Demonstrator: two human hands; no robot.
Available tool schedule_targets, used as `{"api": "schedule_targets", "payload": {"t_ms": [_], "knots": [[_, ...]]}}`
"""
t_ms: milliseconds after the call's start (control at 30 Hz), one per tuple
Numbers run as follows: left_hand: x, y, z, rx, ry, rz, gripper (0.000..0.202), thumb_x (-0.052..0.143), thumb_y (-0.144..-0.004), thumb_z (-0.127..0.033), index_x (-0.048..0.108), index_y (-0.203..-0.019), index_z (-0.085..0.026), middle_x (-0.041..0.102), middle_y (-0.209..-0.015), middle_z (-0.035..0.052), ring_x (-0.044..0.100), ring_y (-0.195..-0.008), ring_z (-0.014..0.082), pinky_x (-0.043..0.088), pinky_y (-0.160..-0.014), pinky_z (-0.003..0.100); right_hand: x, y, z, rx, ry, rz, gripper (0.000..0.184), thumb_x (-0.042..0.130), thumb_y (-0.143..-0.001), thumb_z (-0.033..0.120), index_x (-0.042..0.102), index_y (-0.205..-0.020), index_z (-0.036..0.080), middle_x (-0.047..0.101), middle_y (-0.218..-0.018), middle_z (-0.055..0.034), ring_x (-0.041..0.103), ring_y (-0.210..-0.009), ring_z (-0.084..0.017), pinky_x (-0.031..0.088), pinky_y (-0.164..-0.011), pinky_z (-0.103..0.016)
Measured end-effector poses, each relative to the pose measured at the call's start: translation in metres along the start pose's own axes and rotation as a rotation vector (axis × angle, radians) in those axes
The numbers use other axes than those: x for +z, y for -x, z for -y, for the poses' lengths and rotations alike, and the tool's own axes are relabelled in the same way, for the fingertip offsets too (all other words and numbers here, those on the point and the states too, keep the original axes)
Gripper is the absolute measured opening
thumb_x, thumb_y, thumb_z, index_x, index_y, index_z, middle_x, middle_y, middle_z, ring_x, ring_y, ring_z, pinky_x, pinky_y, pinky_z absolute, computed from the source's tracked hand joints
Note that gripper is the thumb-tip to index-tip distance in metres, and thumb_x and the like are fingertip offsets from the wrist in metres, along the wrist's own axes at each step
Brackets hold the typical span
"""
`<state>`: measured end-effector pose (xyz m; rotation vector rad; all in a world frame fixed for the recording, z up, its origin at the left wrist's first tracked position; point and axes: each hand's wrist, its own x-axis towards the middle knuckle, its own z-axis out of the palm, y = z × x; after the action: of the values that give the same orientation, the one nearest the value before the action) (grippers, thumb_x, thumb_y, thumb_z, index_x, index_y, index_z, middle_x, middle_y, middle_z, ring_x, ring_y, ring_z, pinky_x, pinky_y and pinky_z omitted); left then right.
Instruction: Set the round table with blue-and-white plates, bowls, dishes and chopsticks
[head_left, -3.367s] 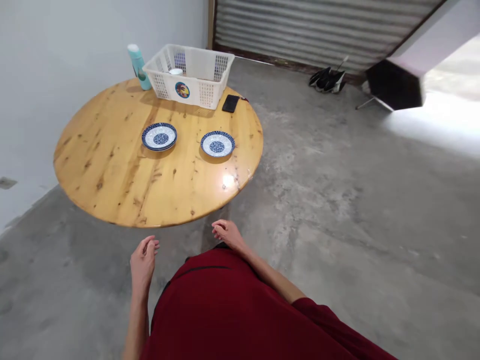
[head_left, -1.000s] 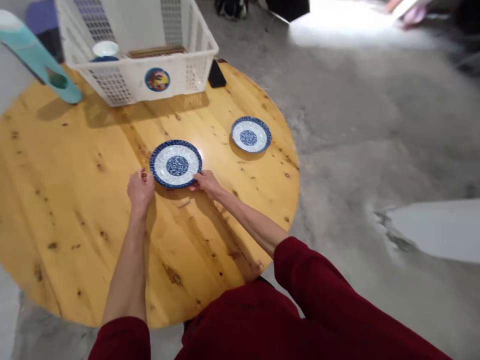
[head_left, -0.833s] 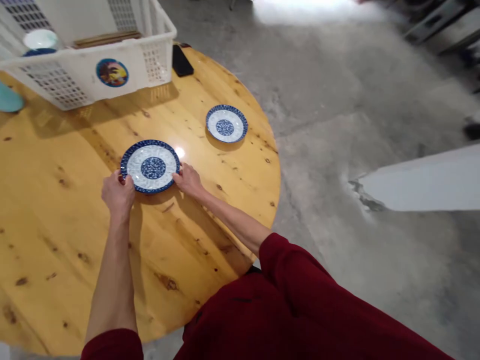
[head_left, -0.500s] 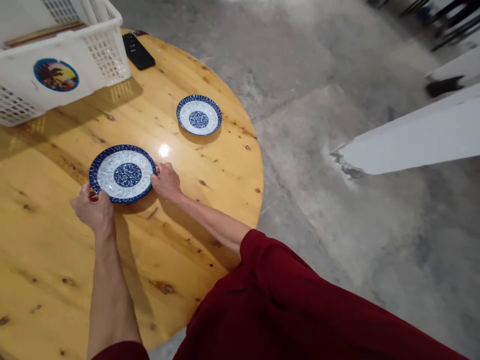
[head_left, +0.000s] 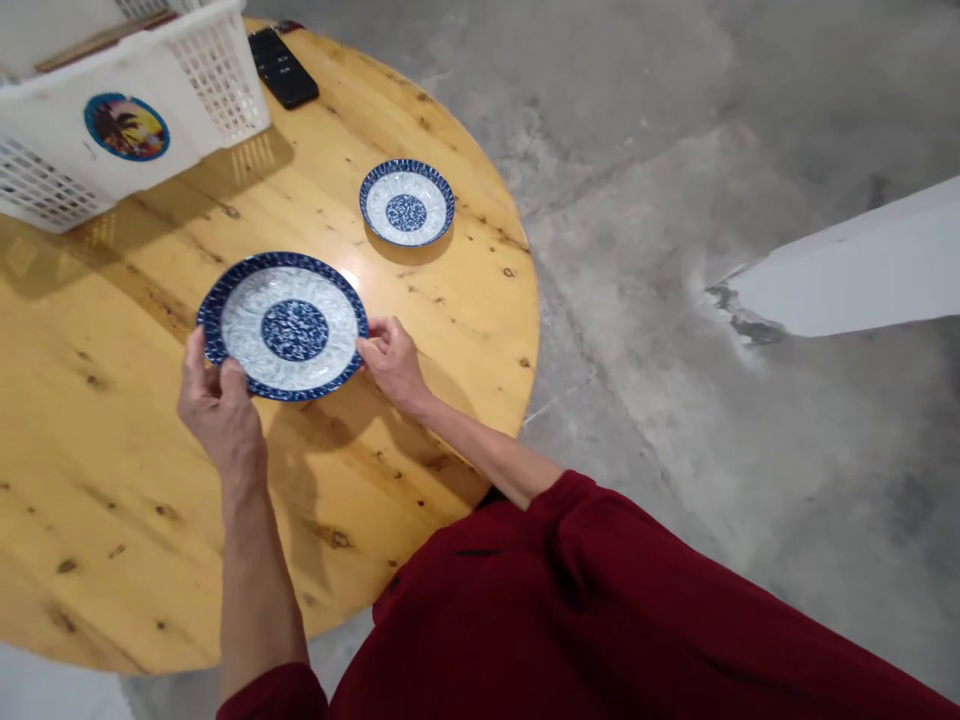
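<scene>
A large blue-and-white patterned plate (head_left: pixel 295 330) is held up over the wooden table, its shadow falling on the wood below. My left hand (head_left: pixel 223 405) grips its lower left rim, thumb and fingers closed at the edge. On the right rim, my right hand (head_left: pixel 391 362) pinches the plate between thumb and fingers; some fingertips are hidden beneath it. Farther back on the table lies a smaller plate (head_left: pixel 406 203) of the same pattern, touched by neither hand.
The round wooden table (head_left: pixel 465 330) has its curved edge on the right. At the back left stands a white plastic basket (head_left: pixel 195 90) with a round palm-tree sticker. A black remote-like device (head_left: pixel 285 72) lies beside it. A white pillar (head_left: pixel 847 270) rises from the concrete floor.
Both hands have raised the large plate off the table and brought it closer and to the right. The camera view has shifted slightly; the smaller plate stays on the table.
</scene>
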<state>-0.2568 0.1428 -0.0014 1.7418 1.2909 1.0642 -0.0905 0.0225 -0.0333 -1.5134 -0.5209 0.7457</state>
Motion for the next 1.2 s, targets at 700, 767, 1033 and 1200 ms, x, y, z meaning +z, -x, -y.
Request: {"api": "schedule_targets", "payload": {"t_ms": [700, 767, 1033, 1200], "knots": [[0.053, 0.142, 0.01, -0.352, 0.099, 0.24, 0.059, 0.062, -0.084, -0.036, 0.066, -0.139, -0.015, 0.074, -0.1, 0.0071, 0.066, -0.085, 0.0187, 0.055, -0.081, 0.03, -0.114, 0.107, -0.058, 0.275, 0.07, -0.112, 0.025, 0.059, -0.077, 0.039, 0.05, -0.094, 0.023, 0.061, -0.081, 0.0038, 0.061, -0.061, -0.013, 0.053, -0.057, -0.026], [0.049, 0.141, 0.009, -0.35, 0.07, 0.242, 0.06, 0.062, -0.083, -0.035, 0.067, -0.138, -0.014, 0.073, -0.096, 0.006, 0.064, -0.08, 0.0177, 0.054, -0.077, 0.029, -0.112, 0.108, -0.062, 0.283, 0.081, -0.091, 0.023, 0.058, -0.078, 0.037, 0.05, -0.095, 0.023, 0.061, -0.079, 0.0046, 0.062, -0.059, -0.013, 0.052, -0.057, -0.026], [0.048, 0.14, 0.008, -0.329, 0.014, 0.255, 0.056, 0.06, -0.082, -0.033, 0.07, -0.134, -0.015, 0.064, -0.077, 0.0, 0.055, -0.067, 0.0149, 0.051, -0.068, 0.027, -0.117, 0.105, -0.06, 0.271, 0.119, -0.042, 0.021, 0.057, -0.078, 0.036, 0.049, -0.093, 0.023, 0.06, -0.077, 0.0062, 0.063, -0.058, -0.013, 0.051, -0.058, -0.027], [0.052, 0.138, 0.01, -0.34, 0.029, 0.24, 0.057, 0.059, -0.08, -0.035, 0.069, -0.133, -0.016, 0.065, -0.08, 0.0008, 0.054, -0.067, 0.0145, 0.05, -0.067, 0.027, -0.117, 0.106, -0.058, 0.292, 0.104, -0.008, 0.018, 0.057, -0.081, 0.033, 0.048, -0.094, 0.024, 0.06, -0.075, 0.0071, 0.064, -0.06, -0.012, 0.051, -0.059, -0.026]]}}
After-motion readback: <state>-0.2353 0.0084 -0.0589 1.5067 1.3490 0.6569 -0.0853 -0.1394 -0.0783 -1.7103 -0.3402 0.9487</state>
